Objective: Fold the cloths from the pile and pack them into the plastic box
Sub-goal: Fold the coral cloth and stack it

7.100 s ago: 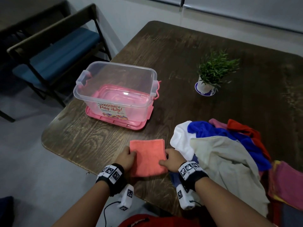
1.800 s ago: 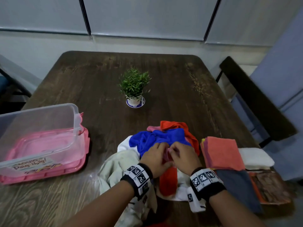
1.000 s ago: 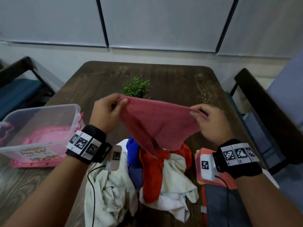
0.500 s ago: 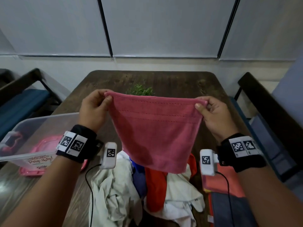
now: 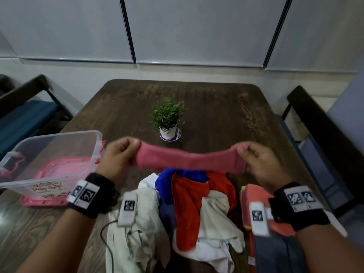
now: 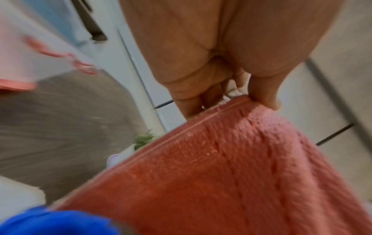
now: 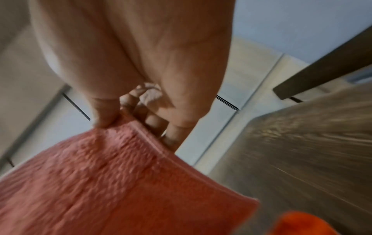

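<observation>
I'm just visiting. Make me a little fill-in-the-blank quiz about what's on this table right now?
1. Both the left hand and right hand pinch a ____ cloth.
2. The potted plant stands ____ the held cloth.
3. The clear plastic box sits on a ____ lid.

Missing words: pink; behind; pink
</observation>
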Tool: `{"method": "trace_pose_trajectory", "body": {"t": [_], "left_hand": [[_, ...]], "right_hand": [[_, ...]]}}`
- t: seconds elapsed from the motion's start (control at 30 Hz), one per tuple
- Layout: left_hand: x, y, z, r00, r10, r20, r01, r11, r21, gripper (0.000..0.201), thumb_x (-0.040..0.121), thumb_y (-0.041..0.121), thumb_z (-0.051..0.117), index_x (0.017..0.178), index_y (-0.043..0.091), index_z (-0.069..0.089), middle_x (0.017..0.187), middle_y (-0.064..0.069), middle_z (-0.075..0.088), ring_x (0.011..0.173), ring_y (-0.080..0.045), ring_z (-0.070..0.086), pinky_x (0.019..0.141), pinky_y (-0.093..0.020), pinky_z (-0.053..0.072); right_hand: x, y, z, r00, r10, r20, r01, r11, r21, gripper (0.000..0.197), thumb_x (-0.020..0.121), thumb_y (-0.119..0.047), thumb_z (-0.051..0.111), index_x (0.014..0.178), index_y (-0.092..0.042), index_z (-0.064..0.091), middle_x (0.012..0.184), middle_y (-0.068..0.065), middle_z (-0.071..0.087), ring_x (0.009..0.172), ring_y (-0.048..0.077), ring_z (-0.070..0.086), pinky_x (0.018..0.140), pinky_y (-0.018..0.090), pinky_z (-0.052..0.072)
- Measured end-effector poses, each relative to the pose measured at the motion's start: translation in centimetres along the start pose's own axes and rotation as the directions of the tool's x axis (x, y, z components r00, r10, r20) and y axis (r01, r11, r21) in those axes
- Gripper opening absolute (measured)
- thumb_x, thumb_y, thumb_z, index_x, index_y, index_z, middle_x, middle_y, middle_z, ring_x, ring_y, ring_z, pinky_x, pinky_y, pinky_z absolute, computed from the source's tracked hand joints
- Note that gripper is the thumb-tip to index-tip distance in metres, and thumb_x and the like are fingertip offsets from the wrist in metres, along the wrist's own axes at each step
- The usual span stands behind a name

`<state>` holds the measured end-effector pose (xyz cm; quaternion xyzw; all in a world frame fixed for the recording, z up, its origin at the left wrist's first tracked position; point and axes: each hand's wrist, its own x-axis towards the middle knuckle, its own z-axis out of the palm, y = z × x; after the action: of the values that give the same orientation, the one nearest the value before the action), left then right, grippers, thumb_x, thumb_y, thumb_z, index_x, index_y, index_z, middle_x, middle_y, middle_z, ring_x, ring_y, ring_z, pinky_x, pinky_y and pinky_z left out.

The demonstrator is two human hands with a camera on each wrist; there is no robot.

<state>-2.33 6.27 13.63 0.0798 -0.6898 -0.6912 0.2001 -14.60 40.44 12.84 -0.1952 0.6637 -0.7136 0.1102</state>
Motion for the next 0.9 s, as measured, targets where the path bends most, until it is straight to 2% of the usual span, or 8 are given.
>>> {"method": "trace_pose_trajectory", "body": {"t": [0.1,0.2,0.27,0.33,0.43,0.6,0.77,0.9], "left_hand": [[-4.1,-6.4,-1.1,0.951,-0.289,0.107,0.28,0.956,0.088,0.061,0.05,0.072,0.08,0.069,0.016,0.065,0.063,-0.005,0.051,0.057,-0.013,0.044,0.048,-0.021,0.038],[-8.7,-11.3,-2.2,0.823,-0.521,0.225,0.488,0.853,0.186,0.043,0.063,0.056,0.081,0.067,0.017,0.062,0.066,-0.006,0.047,0.056,-0.013,0.041,0.049,-0.022,0.034],[-11.2,-13.2,-2.7,0.739,-0.615,0.275,0.576,0.788,0.215,0.025,0.074,0.041,0.073,0.069,0.018,0.064,0.068,-0.009,0.049,0.057,-0.016,0.045,0.051,-0.023,0.038],[-12.6,-14.5,-3.1,0.704,-0.652,0.281,0.608,0.758,0.236,0.027,0.073,0.039,0.074,0.077,0.014,0.066,0.074,-0.012,0.056,0.064,-0.02,0.052,0.056,-0.027,0.044],[-12.5,-15.3,-3.4,0.731,-0.645,0.223,0.588,0.761,0.274,0.034,0.074,0.033,0.073,0.087,0.002,0.062,0.075,-0.01,0.063,0.069,-0.022,0.057,0.06,-0.03,0.049],[-9.5,-14.9,-2.6,0.783,-0.616,0.088,0.554,0.754,0.353,0.011,0.094,0.008,0.059,0.084,0.005,0.055,0.072,-0.006,0.062,0.066,-0.02,0.061,0.059,-0.036,0.056],[-5.5,-15.8,-2.2,0.875,-0.483,-0.036,0.409,0.696,0.59,0.006,0.09,0.02,0.066,0.088,0.015,0.069,0.078,-0.001,0.07,0.071,-0.017,0.066,0.065,-0.034,0.057],[-3.7,-16.5,-1.7,0.884,-0.463,-0.061,0.37,0.617,0.695,0.005,0.087,0.024,0.069,0.085,0.02,0.07,0.073,0.005,0.069,0.066,-0.013,0.063,0.071,-0.031,0.054]], "right_hand": [[-3.8,5.3,-0.5,0.965,0.233,0.123,-0.217,0.968,-0.128,0.047,0.075,-0.06,0.075,0.089,-0.016,0.074,0.08,0.0,0.069,0.073,0.009,0.061,0.065,0.024,0.051],[-7.3,8.5,-0.7,0.888,0.39,0.244,-0.35,0.917,-0.19,0.028,0.092,-0.035,0.065,0.087,-0.008,0.068,0.078,-0.004,0.065,0.074,0.007,0.058,0.066,0.019,0.047],[-8.9,9.9,-0.6,0.828,0.473,0.3,-0.427,0.88,-0.211,0.016,0.098,-0.019,0.058,0.089,-0.009,0.067,0.075,-0.006,0.066,0.07,0.004,0.059,0.063,0.017,0.046],[-9.7,11.1,-0.6,0.787,0.539,0.299,-0.475,0.84,-0.264,0.015,0.099,-0.014,0.056,0.093,-0.007,0.067,0.075,-0.005,0.068,0.069,0.004,0.062,0.062,0.018,0.048],[-9.7,12.7,-0.9,0.787,0.58,0.21,-0.511,0.804,-0.305,0.012,0.099,-0.01,0.056,0.099,-0.008,0.068,0.08,-0.002,0.072,0.075,0.009,0.067,0.065,0.023,0.051],[-7.9,13.9,-1.0,0.816,0.579,0.009,-0.53,0.754,-0.388,0.007,0.097,-0.015,0.061,0.1,-0.01,0.065,0.092,0.014,0.073,0.077,0.017,0.07,0.062,0.031,0.056],[-4.1,15.3,-1.2,0.888,0.447,-0.106,-0.433,0.738,-0.518,0.007,0.09,-0.019,0.07,0.085,-0.024,0.069,0.082,0.002,0.075,0.084,0.021,0.072,0.078,0.039,0.058],[-1.3,15.8,-0.9,0.903,0.385,-0.188,-0.414,0.668,-0.618,0.017,0.087,-0.015,0.071,0.078,-0.028,0.068,0.075,-0.002,0.073,0.075,0.016,0.068,0.074,0.029,0.05]]}}
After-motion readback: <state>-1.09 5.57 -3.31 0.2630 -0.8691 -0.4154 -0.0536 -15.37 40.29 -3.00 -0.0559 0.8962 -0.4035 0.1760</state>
